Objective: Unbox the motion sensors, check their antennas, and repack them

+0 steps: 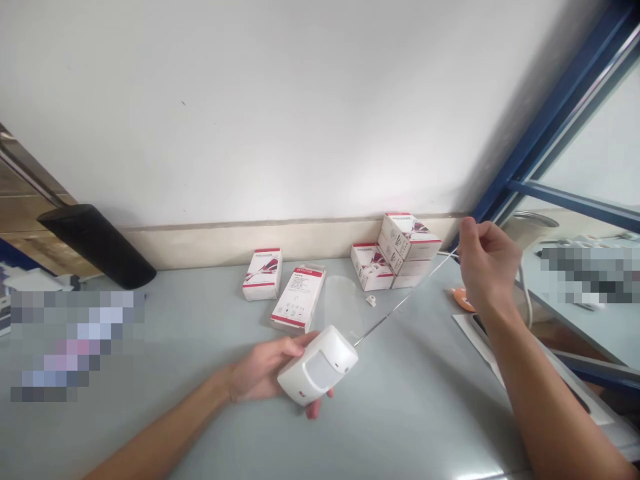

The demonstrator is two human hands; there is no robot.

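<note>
While my left hand (260, 370) cradles a white motion detector (320, 367) from below, fingers curled around its casing, my right hand (487, 270) pinches a thin wire (405, 297) running straight from the detector. Beyond them, on the grey table (415, 413), lie a small white clip (371, 301) and red-and-white product boxes (395, 257), stacked near the wall (250, 113).

A pale grey bench top (410, 413) carries white-and-red cardboard boxes: two lying singly at twelve o'clock (280, 287), and a stacked cluster (395, 257) at one o'clock. Between them lie a clear plastic sheet (340, 300) and a small white plastic clip (371, 301).
</note>
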